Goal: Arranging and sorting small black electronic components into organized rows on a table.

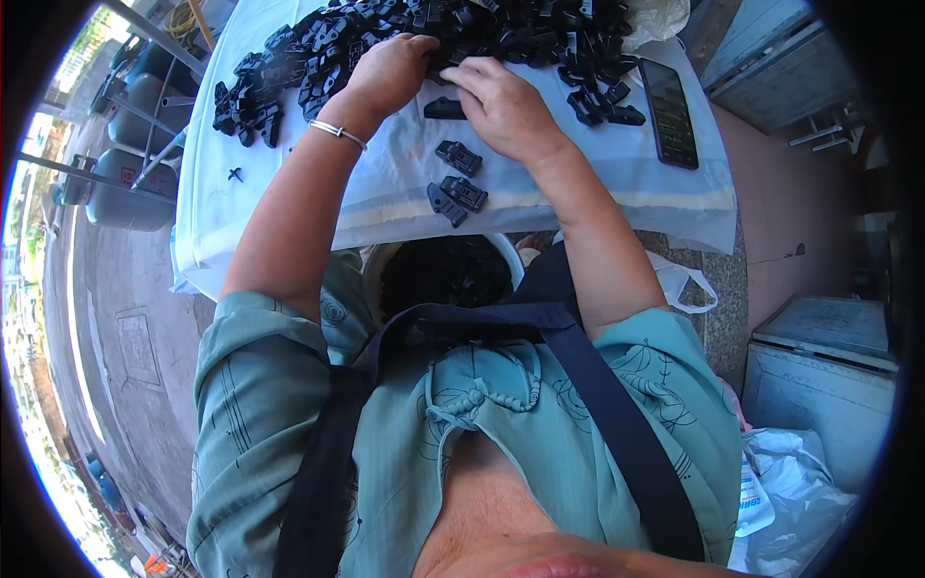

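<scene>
Both hands are at the near edge of a large heap of small black plastic parts (337,48) on the table. My left hand (390,75) is closed, its fingertips bent in among the dark pieces. Just across from it, my right hand (503,104) has its fingers curled together, pointing toward the left. What either one holds blends into the black heap behind. A long black part (444,109) lies beside the right hand. Nearer to me are a single black part (459,157) and a pair of black parts (457,199) lying against each other.
A white cloth (231,207) covers the table. To the right lies a dark smartphone (669,114), near a crumpled pale bag (657,21). Below the table edge, a white bucket (374,275) holds more black parts. Metal cabinets (819,385) stand at the right.
</scene>
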Demonstrator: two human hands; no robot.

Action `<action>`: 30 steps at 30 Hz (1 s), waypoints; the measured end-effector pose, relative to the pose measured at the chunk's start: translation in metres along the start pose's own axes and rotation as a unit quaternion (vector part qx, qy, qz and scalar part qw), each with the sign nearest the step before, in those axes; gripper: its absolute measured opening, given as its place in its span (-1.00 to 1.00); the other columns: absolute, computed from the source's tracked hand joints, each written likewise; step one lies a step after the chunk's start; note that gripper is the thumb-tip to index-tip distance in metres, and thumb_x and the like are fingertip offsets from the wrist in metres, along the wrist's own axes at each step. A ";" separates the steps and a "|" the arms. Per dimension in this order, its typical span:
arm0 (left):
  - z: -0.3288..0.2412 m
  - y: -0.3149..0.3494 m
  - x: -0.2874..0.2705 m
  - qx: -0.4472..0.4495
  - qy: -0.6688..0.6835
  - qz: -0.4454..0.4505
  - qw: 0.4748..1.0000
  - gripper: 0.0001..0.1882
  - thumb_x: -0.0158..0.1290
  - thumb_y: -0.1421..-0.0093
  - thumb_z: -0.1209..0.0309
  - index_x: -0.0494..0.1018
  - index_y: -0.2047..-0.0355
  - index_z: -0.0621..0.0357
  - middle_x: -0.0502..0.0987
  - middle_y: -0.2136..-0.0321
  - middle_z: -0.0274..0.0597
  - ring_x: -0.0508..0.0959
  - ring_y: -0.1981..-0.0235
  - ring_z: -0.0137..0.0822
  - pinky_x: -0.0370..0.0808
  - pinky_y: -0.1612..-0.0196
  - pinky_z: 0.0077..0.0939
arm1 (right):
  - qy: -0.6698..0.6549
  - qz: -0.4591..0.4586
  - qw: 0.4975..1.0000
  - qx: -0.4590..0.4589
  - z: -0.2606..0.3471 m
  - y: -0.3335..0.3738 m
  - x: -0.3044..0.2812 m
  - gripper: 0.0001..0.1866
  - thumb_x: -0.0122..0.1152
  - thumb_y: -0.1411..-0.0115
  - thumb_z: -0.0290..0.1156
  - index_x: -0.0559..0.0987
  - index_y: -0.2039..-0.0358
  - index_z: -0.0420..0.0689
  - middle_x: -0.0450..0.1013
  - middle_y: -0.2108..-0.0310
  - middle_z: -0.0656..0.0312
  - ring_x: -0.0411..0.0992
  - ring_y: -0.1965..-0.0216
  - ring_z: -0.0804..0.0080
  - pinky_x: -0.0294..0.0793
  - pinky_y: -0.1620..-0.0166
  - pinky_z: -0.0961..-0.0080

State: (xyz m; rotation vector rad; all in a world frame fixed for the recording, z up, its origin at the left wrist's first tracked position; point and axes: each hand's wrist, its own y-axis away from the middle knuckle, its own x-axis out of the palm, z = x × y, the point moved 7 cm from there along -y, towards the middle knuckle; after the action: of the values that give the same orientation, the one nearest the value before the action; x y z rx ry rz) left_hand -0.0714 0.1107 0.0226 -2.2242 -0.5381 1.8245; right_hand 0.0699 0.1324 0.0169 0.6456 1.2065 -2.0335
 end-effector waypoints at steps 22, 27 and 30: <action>-0.043 0.037 -0.007 0.134 0.002 0.008 0.991 -0.62 0.09 -0.09 0.56 0.48 0.05 0.03 0.44 0.04 -0.10 0.55 0.15 -0.13 0.54 0.14 -0.37 | 0.147 0.090 0.980 0.100 -0.012 0.024 -0.037 -0.76 0.15 -0.11 -0.33 0.51 0.31 -0.24 0.42 0.32 0.07 0.44 0.28 0.11 0.44 0.19 0.35; -0.053 0.037 -0.002 0.116 0.065 0.030 0.991 -0.76 0.15 -0.06 0.50 0.54 0.21 0.13 0.54 0.30 -0.11 0.58 0.32 -0.12 0.54 0.22 -0.37 | 0.073 0.064 0.986 0.135 -0.009 0.028 -0.073 -0.79 0.09 -0.13 -0.34 0.49 0.39 -0.26 0.39 0.42 0.02 0.39 0.36 0.08 0.41 0.25 0.30; -0.058 0.048 -0.002 0.067 0.131 0.073 0.986 -0.75 0.17 -0.04 0.49 0.53 0.21 0.15 0.54 0.30 -0.11 0.58 0.33 -0.12 0.54 0.24 -0.39 | 0.088 0.197 0.961 0.170 -0.010 0.036 -0.068 -0.81 0.06 -0.13 -0.38 0.48 0.45 -0.28 0.38 0.47 0.02 0.36 0.39 0.09 0.39 0.27 0.29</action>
State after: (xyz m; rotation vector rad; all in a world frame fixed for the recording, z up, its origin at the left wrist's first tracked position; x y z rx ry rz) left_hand -0.0080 0.0694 0.0182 -2.4120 -0.2007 1.5437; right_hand 0.1420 0.1493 0.0401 1.1551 0.7441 -1.8764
